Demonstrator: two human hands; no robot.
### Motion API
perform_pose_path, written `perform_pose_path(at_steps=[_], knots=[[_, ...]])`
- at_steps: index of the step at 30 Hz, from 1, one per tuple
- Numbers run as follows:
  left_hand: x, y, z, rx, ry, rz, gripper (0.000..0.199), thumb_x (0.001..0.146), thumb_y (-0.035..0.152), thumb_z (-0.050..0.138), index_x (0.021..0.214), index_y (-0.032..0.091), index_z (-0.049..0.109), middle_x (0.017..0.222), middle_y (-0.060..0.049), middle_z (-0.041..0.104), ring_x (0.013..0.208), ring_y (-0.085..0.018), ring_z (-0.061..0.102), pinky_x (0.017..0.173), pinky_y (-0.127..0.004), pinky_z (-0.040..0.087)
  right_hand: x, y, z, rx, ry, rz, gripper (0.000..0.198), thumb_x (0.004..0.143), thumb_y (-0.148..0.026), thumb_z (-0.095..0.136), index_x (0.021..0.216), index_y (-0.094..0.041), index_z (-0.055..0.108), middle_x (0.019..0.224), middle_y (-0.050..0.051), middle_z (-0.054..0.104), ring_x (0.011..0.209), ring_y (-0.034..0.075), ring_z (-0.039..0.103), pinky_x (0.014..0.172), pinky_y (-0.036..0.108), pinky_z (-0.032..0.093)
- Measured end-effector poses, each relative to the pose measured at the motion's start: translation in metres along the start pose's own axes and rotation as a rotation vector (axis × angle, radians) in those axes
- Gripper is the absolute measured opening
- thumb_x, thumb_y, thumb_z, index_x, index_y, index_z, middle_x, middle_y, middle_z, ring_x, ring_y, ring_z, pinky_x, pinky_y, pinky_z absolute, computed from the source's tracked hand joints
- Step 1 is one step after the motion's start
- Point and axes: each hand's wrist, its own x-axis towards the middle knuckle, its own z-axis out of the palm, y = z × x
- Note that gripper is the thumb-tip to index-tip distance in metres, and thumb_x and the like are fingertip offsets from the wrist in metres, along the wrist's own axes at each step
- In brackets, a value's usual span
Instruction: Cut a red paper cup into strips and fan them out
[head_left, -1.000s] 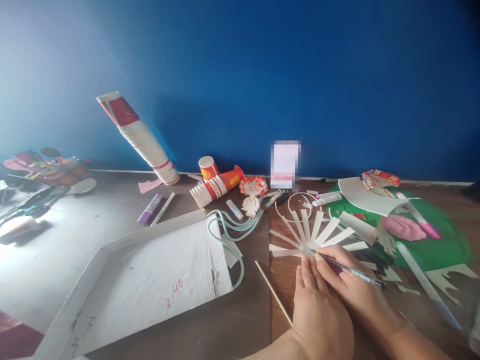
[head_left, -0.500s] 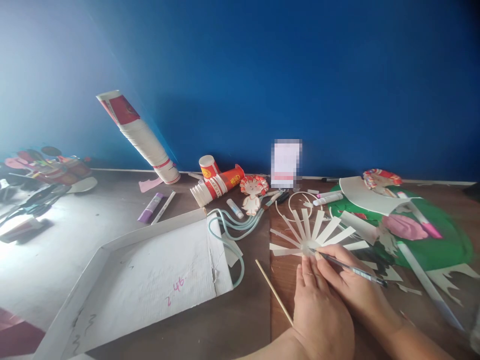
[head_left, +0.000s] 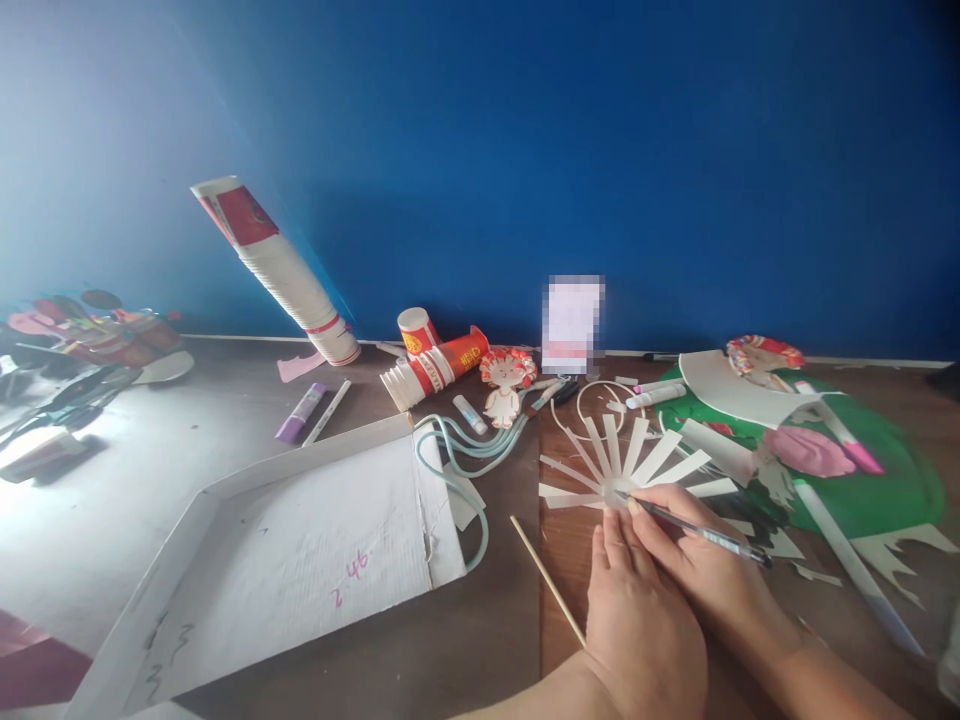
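A white paper cup cut into a fan of strips [head_left: 634, 440] lies spread on the brown table, its round base toward me. My left hand [head_left: 645, 610] rests flat with outstretched fingers, the tips touching the near side of that base. Beside it, partly behind, my right hand [head_left: 709, 565] is closed around a pen [head_left: 705, 535]. The pen's tip meets the base, close to my left fingertips; what it marks there is too small to make out. A thin wooden stick [head_left: 547, 580] lies left of my left wrist.
Left of my hands is a white cardboard box lid [head_left: 300, 560] with pale blue cord [head_left: 480, 460] beside it. Stacked paper cups [head_left: 292, 285] lean on the blue wall. A paper doll [head_left: 506, 390] stands further back. Right are a green sheet [head_left: 885, 430], markers [head_left: 840, 430] and paper scraps [head_left: 900, 560].
The pen's rear end has shifted very slightly up and left in my right hand. My left hand and the cut cup stay in place.
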Motion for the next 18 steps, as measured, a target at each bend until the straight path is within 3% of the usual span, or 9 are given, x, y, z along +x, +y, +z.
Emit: perform_pose_path(at_steps=[11, 18], knots=[[0.0001, 0.0008, 0.0006, 0.001, -0.03, -0.001, 0.053, 0.088, 0.029, 0.047, 0.134, 0.001, 0.049, 0.139, -0.022, 0.048, 0.131, -0.035, 0.043, 0.106, -0.047, 0.043, 0.0009, 0.0001, 0.001, -0.024, 0.006, -0.009, 0.012, 0.089, -0.033, 0.051, 0.091, -0.024, 0.059, 0.084, 0.001, 0.07, 0.075, 0.016, 0.067, 0.068, 0.025, 0.053], [0.0003, 0.0014, 0.0011, 0.016, 0.022, -0.051, 0.052, 0.092, 0.025, 0.04, 0.139, 0.003, 0.043, 0.137, -0.023, 0.051, 0.129, -0.033, 0.047, 0.102, -0.045, 0.047, -0.0069, 0.0091, -0.0035, -0.018, 0.163, 0.043, 0.018, 0.088, -0.036, 0.055, 0.098, -0.022, 0.06, 0.088, 0.005, 0.07, 0.077, 0.02, 0.068, 0.07, 0.03, 0.053]])
